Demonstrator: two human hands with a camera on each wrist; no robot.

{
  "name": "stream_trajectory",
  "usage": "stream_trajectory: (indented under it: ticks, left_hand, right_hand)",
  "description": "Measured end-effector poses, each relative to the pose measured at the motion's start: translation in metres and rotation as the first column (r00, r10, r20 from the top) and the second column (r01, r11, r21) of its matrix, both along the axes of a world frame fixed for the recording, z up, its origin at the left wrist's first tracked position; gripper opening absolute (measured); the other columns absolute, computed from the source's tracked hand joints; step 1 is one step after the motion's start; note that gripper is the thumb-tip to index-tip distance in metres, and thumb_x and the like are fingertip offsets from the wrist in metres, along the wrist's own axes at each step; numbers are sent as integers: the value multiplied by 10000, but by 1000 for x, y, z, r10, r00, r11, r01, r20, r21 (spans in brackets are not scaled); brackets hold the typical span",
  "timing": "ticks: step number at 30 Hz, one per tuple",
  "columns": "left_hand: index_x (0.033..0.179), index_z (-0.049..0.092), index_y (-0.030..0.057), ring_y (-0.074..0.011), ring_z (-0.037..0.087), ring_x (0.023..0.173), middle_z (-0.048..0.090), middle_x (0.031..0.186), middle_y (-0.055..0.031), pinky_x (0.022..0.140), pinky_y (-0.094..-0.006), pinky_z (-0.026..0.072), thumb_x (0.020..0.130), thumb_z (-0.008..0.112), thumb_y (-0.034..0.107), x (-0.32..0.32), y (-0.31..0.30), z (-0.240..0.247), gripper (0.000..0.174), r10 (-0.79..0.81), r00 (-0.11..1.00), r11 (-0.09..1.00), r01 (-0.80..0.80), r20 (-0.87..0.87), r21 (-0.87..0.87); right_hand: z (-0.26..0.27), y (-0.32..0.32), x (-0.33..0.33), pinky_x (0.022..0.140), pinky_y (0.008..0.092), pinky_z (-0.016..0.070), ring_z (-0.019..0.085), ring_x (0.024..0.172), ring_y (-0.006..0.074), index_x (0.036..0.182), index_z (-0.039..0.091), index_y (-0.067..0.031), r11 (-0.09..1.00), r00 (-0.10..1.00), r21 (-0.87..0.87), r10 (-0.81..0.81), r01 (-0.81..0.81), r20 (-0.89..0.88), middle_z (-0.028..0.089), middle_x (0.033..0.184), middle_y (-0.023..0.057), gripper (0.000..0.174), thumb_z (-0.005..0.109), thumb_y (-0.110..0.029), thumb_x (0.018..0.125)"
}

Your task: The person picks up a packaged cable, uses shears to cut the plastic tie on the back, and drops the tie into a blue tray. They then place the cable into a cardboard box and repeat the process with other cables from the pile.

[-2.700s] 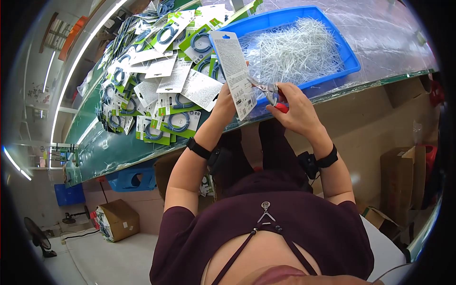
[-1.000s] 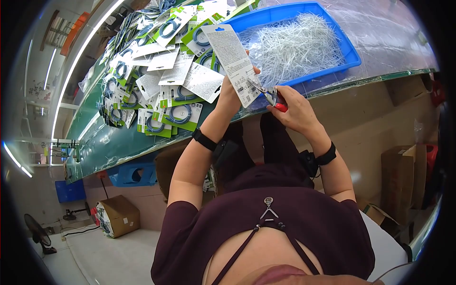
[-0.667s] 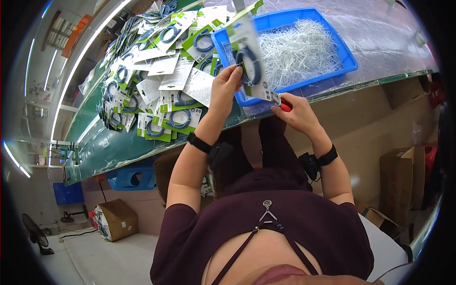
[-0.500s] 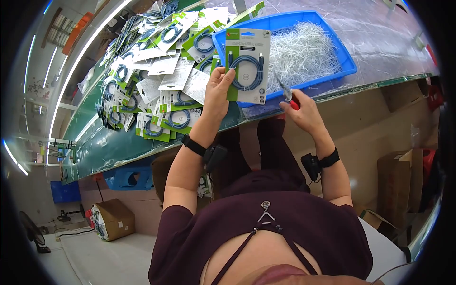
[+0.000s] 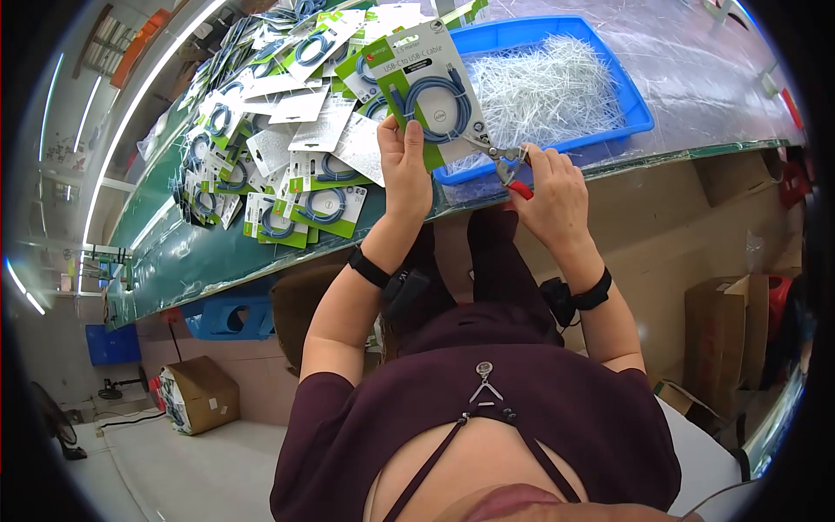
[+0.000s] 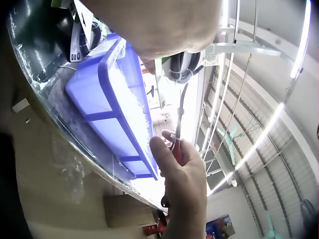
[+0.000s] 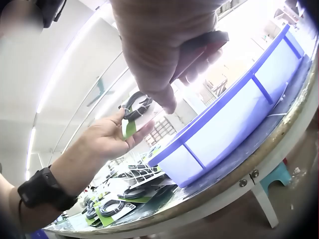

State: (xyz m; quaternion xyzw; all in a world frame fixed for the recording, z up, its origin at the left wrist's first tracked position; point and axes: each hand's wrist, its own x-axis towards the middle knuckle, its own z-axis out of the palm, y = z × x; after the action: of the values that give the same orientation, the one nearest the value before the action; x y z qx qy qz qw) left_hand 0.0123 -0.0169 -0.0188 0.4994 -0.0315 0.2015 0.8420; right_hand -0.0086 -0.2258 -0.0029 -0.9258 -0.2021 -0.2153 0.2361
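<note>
My left hand (image 5: 404,170) grips a green-and-white retail card (image 5: 421,63) by its lower left edge, thumb across the front. A coiled blue USB-C cable (image 5: 464,111) is fastened to the card, tied at places round the coil. My right hand (image 5: 557,196) holds cutting pliers (image 5: 504,162) by their red handles, and their tips overlap the card's lower right part beside the coil. In the right wrist view the left hand (image 7: 102,140) pinches the card's edge. The left wrist view shows the pliers (image 6: 180,112) side-on in the right hand (image 6: 183,181).
A blue tray (image 5: 639,96) full of clear plastic strips (image 5: 557,91) stands behind the hands. Left of it, many carded cables (image 5: 326,206) lie heaped on the green table (image 5: 187,270), some face down. Cardboard boxes (image 5: 718,326) stand on the floor at right.
The card has been turned from its printed back to its cable side, then tilted and raised toward the upper left. The pliers moved away from it, then back to its lower right part.
</note>
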Motion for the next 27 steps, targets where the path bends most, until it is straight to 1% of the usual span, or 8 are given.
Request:
stream_trajectory:
  ticks: [9,12,16,19,22,24,26,27]
  left_hand:
    - [1258,377,10,-110,514,1040,539,1171,-74,916,-259,411,997,523,107,-12,-20,3,315,129,971,965,-170,204,198]
    - [1274,384,-2,-128,518,1036,533,1167,-90,899,-273,428,976,551,76,-13,-20,-1,350,158,873,797,-389,462,462]
    - [1291,348,1,-177,489,1148,478,1233,-111,996,-329,390,973,552,76,-18,-13,-6,386,78,877,699,-387,475,601]
    - [1295,363,-7,-172,514,1120,495,1232,-119,952,-305,414,975,551,81,-21,-10,-7,381,148,885,733,-399,442,551]
    - [1303,362,-9,-169,525,1111,496,1244,-123,929,-288,425,980,546,92,-21,-12,2,385,201,906,816,-366,373,447]
    - [1317,344,-3,-169,522,1120,482,1268,-121,928,-279,422,988,536,109,-18,-16,9,397,220,937,921,-291,270,260]
    - [1321,338,-1,-165,519,1121,476,1275,-119,928,-274,420,991,533,116,-18,-19,6,401,216,942,929,-280,258,243]
    - [1325,332,2,-160,516,1122,470,1283,-116,927,-269,419,993,530,123,-18,-21,5,405,207,946,937,-265,251,228]
  right_hand:
    - [4,5,1,782,372,441,569,919,262,1236,552,-54,993,994,-100,-59,69,92,585,968,81,626,790,-167,668]
    - [7,3,1,779,371,438,569,918,256,1235,558,-57,991,994,-120,-52,63,91,585,960,77,626,793,-165,666]
    - [9,-1,0,769,368,445,580,898,259,1217,572,-55,989,996,-146,-19,31,84,592,934,75,589,789,-157,678]
    - [7,-3,3,764,363,462,597,878,276,1201,577,-44,990,996,-143,-3,15,86,604,924,81,548,780,-144,702]
    - [8,-2,9,748,338,490,622,827,273,1156,578,-15,932,927,336,237,-133,-290,618,912,90,457,754,-94,742]
    - [9,8,11,746,331,495,625,821,265,1147,571,-9,882,930,454,262,-123,-258,622,915,96,443,749,-78,747]
    - [13,23,10,743,318,505,632,808,249,1130,559,4,734,938,673,289,-87,-194,629,922,106,415,737,-47,758]
    - [13,28,11,743,318,505,632,808,249,1130,559,4,734,938,674,288,-87,-194,629,922,106,415,737,-47,758]
